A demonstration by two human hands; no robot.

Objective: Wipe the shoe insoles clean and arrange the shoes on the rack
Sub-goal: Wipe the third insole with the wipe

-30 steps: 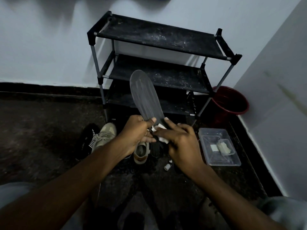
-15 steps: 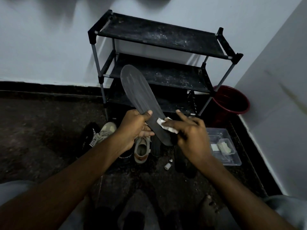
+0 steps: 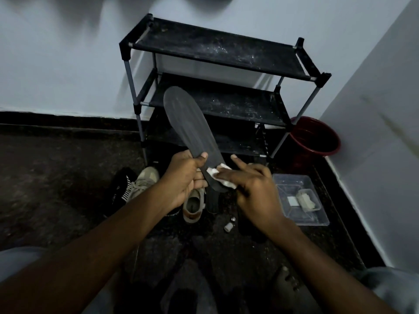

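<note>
Dark floor [image 3: 56,177] by white walls [image 3: 56,64]: insole [image 3: 188,125] held up before black rack [image 3: 215,53].
Left hand [image 3: 183,177] grips insole mid-length; right hand [image 3: 254,189] pinches white wipe [image 3: 218,175] on its near end. Clear tray [image 3: 317,220], right, holds small tub [image 3: 310,199] of white pieces, one white square [image 3: 292,201]. Red bucket [image 3: 315,137] beyond, contents unseen.

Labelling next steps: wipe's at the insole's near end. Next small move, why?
Probably slide the right hand and its white wipe up the insole toward the far end: the wipe sits at the near end beside the left hand, and most of the surface lies beyond.
</note>
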